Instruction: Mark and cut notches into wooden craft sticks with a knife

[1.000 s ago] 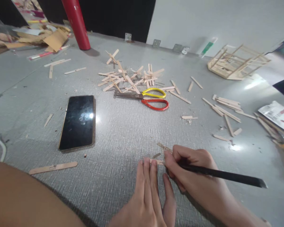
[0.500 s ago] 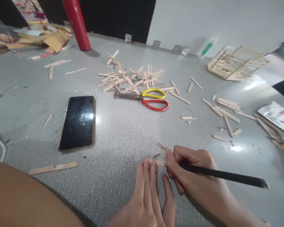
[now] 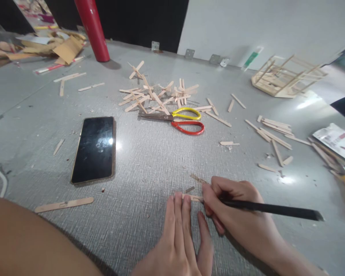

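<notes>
One short wooden stick lies on the bench, near the bottom middle of the view, partly under the fingertips of the left hand; that hand is palm down and flattened, its fingers out straight and side by side, its thumb spread apart from them, pressing on the stick without wrapping round it; the right hand is curled closed in a pen grip about a slim black tool, whose back end slants out to the right and whose tip is at the stick, close to a thin dark outline on the wood; the two hands are just beside each other.

Two thin slivers lie just beyond, one dark and one ragged, the latter by the right hand's fingertips; to the left a longer stick, with a dark mark at its middle, lies below a dark-screened phone; farther back, scissors with one yellow and one red handle lie at the near edge of a loose heap of sticks; an open wooden frame stands at the back right.
</notes>
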A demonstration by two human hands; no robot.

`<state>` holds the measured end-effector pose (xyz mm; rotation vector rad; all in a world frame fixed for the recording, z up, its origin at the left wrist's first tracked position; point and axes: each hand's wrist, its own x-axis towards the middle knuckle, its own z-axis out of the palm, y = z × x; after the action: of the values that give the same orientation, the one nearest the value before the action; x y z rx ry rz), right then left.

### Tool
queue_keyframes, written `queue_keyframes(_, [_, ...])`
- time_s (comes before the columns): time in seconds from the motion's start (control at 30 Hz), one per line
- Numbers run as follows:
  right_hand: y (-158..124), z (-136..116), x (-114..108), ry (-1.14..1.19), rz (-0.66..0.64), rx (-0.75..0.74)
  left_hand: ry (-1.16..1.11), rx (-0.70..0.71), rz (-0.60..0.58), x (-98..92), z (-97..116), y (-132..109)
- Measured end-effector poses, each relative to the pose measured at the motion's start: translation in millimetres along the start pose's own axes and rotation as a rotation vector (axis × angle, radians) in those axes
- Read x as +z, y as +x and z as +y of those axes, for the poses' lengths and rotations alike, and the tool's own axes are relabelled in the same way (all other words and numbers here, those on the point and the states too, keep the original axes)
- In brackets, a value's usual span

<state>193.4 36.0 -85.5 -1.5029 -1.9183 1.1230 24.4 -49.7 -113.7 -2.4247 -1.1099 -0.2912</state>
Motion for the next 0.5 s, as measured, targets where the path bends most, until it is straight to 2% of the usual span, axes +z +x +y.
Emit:
queue_keyframes(0.13, [1.5, -1.7, 2.2, 0.026, 0.033, 0.003, 0.004, 0.013, -0.006, -0.3, -0.8, 0.3])
queue_keyframes(0.5, [3.0, -2.1, 3.0, -0.068, -0.012, -0.047, -0.003, 0.011, -0.012, 1.4, 2.6, -1.4])
